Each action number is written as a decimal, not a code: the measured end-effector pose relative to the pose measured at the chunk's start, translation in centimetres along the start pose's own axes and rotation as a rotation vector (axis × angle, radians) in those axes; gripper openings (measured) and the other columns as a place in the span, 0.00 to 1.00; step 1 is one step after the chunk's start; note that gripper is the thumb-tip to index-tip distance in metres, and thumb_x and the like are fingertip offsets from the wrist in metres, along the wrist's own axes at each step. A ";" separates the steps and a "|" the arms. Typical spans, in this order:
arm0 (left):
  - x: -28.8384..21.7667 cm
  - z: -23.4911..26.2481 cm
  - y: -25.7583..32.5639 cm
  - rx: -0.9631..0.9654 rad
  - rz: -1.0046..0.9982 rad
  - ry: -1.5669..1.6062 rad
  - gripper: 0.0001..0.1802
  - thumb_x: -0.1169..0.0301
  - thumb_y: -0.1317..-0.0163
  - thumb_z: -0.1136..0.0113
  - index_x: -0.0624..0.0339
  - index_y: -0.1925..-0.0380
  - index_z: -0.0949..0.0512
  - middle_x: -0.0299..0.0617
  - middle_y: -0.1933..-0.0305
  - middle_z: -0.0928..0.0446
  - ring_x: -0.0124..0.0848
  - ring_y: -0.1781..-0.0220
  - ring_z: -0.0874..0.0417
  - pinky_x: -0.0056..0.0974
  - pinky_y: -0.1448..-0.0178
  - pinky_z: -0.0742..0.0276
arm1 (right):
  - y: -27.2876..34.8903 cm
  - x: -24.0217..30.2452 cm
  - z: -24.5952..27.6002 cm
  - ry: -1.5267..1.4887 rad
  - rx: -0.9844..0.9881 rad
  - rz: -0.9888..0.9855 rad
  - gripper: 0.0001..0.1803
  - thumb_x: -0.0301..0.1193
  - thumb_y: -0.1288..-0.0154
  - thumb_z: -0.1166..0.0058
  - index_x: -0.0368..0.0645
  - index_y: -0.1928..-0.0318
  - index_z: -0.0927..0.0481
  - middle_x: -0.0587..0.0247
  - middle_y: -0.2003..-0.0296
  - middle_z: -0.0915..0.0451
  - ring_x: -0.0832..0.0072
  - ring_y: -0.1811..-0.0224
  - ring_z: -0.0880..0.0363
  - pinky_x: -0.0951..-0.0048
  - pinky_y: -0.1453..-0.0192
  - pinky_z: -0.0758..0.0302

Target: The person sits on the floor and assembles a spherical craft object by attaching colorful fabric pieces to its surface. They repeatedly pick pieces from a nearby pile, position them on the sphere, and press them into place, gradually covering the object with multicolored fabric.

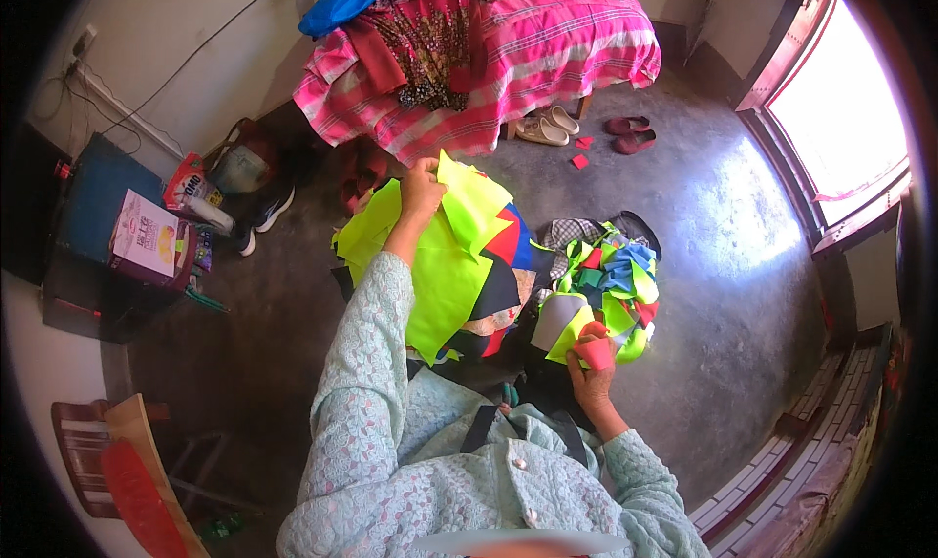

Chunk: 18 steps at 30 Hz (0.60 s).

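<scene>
My left hand [422, 194] pinches the far edge of a neon yellow fabric piece [467, 201]. It is raised over a larger spread of neon yellow cloth [445, 289], with red, blue, black and patterned patches [498, 304] along its right side. Low on the right, the fingers of my right hand [593, 387] close around a small pinkish-red fabric piece [593, 353]. Just beyond that hand, a heap of fabric scraps [616, 275] in yellow, blue, red, green and white lies beside a black-and-white checked cloth [567, 234]. What lies under the larger cloth is hidden.
A bed with a pink plaid cover [547, 30] stands ahead, clothes on it. Beige shoes [542, 130], dark red shoes [630, 136] and red scraps [579, 161] lie on the floor. A dark box [73, 279] is left, a wooden chair [83, 450] lower left, a bright doorway [840, 99] right.
</scene>
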State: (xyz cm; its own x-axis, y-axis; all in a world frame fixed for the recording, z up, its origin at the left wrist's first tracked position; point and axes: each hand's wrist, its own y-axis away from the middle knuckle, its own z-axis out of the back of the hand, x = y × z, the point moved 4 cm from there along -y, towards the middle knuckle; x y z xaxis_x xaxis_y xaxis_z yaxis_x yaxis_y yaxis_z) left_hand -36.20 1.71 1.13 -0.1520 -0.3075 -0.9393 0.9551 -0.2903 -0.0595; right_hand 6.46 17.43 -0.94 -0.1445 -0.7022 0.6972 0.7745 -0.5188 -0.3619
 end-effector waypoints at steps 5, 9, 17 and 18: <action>-2.8 1.9 1.2 -0.230 -0.080 -0.338 0.27 0.79 0.56 0.36 0.59 0.51 0.27 0.49 0.55 0.21 0.43 0.54 0.19 0.43 0.51 0.24 | -0.1 0.4 0.2 -0.063 -0.024 -0.014 0.15 0.28 0.50 0.36 0.43 0.60 0.22 0.51 0.58 0.26 0.50 0.51 0.29 0.55 0.46 0.31; -5.6 2.6 4.9 -0.378 -0.428 -0.509 0.29 0.75 0.56 0.32 0.59 0.51 0.29 0.50 0.48 0.27 0.47 0.43 0.28 0.46 0.40 0.32 | 0.2 -0.2 -0.1 -0.011 0.012 0.074 0.15 0.27 0.49 0.36 0.43 0.59 0.22 0.52 0.57 0.26 0.50 0.50 0.29 0.56 0.46 0.31; -6.2 0.0 14.2 -0.098 -0.604 -0.567 0.27 0.64 0.55 0.28 0.62 0.57 0.28 0.50 0.52 0.27 0.48 0.46 0.27 0.49 0.42 0.32 | -0.1 0.8 0.1 -0.041 0.001 0.048 0.13 0.26 0.49 0.37 0.43 0.61 0.22 0.52 0.56 0.26 0.49 0.49 0.29 0.55 0.43 0.31; -6.1 -0.2 14.5 -0.102 -0.609 -0.577 0.26 0.65 0.55 0.29 0.62 0.57 0.28 0.50 0.53 0.27 0.48 0.47 0.27 0.49 0.42 0.32 | -0.1 1.1 0.2 -0.032 -0.009 0.066 0.12 0.26 0.48 0.37 0.42 0.61 0.22 0.52 0.57 0.25 0.50 0.49 0.29 0.55 0.44 0.32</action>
State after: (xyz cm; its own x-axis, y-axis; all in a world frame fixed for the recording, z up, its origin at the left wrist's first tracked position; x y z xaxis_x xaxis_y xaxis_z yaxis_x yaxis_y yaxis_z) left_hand -21.40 -0.48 5.94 -0.7277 -0.5459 -0.4152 0.6780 -0.4808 -0.5561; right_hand 6.39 16.79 -0.03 -0.0734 -0.7189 0.6913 0.7763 -0.4763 -0.4129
